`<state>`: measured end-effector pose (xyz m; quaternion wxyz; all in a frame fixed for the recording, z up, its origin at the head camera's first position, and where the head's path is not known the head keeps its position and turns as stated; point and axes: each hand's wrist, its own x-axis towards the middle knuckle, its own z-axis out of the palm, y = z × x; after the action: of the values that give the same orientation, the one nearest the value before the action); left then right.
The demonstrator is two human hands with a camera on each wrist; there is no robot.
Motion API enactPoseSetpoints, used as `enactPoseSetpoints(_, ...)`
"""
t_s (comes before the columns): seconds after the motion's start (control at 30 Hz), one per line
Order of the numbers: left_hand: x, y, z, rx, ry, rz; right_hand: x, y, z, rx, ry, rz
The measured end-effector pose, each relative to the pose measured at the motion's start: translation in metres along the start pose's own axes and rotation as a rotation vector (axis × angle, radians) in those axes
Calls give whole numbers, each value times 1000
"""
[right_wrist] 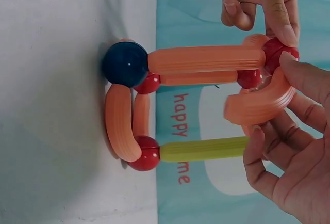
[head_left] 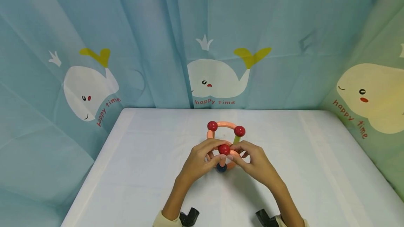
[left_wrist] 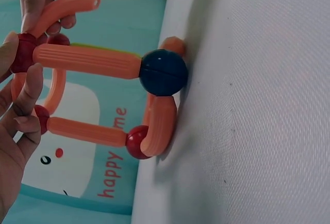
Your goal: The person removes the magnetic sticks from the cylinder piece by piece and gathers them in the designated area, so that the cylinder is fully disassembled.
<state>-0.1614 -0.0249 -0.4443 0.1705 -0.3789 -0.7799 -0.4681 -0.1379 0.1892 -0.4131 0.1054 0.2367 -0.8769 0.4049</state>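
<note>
Toy [head_left: 224,149] before "happy time" curtain [head_left: 151,41]

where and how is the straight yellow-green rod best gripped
Probably pinch the straight yellow-green rod midway, from the person's right: it stands upright above a glossy red ball, its middle bare, while the right hand hides its top in the right wrist view.

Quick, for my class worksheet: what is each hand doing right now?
Left hand: closed, pinching a red ball.
Right hand: closed, holding the curved orange rod at its end beside that ball.
</note>
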Motion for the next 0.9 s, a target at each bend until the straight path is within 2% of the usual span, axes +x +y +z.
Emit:
enactPoseSetpoints(0.5, 0, 2, 1, 5, -3, -6, -1, -1, -2, -80, 70, -121)
enactPoseSetpoints(0.9, 0, 2, 0, 30, -9, -4, 1, -5, -6, -112, 44, -120)
